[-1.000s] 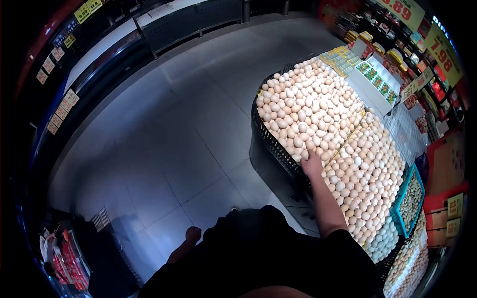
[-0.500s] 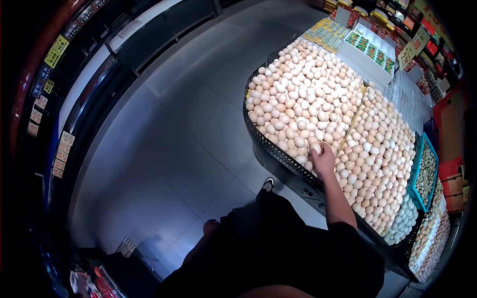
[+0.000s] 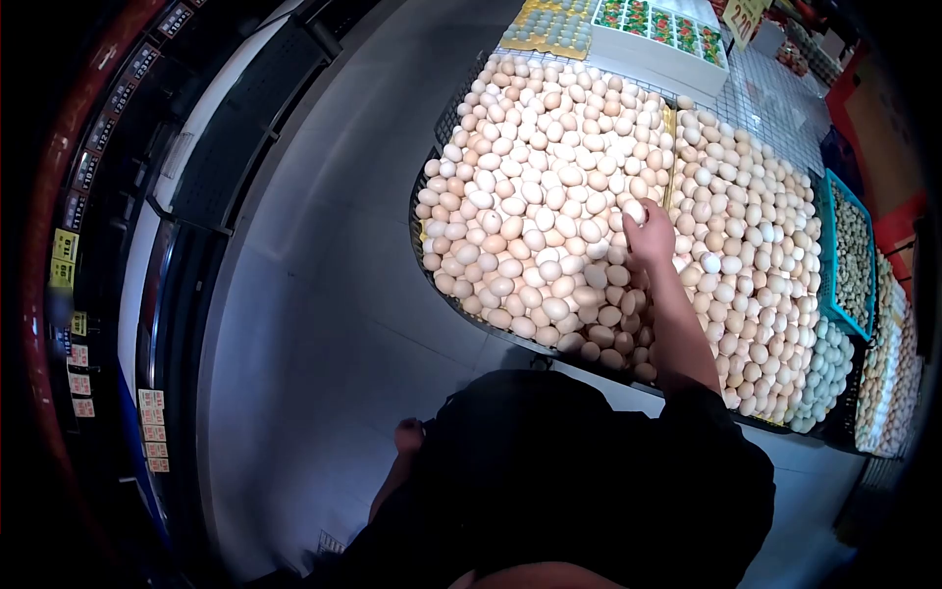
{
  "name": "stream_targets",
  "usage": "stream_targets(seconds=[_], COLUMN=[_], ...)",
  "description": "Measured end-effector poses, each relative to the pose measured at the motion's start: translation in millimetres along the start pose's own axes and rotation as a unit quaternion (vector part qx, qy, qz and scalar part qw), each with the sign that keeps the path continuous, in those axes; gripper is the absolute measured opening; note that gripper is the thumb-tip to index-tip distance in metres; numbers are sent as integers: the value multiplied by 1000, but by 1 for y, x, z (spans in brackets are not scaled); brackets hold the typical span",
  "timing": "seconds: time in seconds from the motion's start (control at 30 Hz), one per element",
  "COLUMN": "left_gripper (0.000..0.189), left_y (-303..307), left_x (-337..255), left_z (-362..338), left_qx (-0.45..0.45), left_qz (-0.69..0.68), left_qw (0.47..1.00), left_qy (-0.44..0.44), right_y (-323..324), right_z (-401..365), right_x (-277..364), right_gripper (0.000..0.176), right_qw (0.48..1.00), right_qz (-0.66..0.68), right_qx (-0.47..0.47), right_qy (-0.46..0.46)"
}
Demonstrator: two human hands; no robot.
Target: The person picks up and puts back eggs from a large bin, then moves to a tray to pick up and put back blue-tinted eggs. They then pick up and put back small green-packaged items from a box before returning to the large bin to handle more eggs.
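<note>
Right of centre, the right hand is grasping an egg between thumb and fingers, above an egg heap that is filling the middle. Just beyond, a yellow divider is running upward. A teal basket is sitting far right. Lower left of centre, the left hand is hanging; I cannot tell whether it is clenched.

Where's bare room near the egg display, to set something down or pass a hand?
Set-down: the grey wire mesh looks bare between the white box and the teal plastic basket. Passing: grey tiled floor lies open between the black counter and the black plastic bin, beside the left hand. Crowded: pale brown oval eggs pack around the right hand.
</note>
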State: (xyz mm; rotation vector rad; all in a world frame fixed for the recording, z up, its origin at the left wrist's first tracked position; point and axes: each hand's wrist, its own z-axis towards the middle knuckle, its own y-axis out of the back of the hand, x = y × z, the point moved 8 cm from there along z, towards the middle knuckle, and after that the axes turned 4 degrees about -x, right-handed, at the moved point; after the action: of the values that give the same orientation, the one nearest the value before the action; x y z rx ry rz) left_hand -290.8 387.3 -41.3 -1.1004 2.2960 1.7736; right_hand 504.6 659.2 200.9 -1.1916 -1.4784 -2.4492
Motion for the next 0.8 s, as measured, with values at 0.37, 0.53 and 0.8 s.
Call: stream_targets(seconds=[0.37,0.53,0.8], left_gripper=[41,42,44], left_y=[-6,-7,3], left_x=[-62,-25,-42], left_z=[65,105,218], left_qx=[105,86,93], left_qz=[108,67,16], left_qw=[974,994,994], left_qy=[-167,3,-63], right_y=[-37,-39,-22], right_z=[24,25,-1], right_x=[-6,7,47], right_gripper=[44,51,63], right_qw=[998,997,994], right_qz=[-40,-73,-15], right_qx=[-41,-15,-33], right_qy=[12,-20,-100])
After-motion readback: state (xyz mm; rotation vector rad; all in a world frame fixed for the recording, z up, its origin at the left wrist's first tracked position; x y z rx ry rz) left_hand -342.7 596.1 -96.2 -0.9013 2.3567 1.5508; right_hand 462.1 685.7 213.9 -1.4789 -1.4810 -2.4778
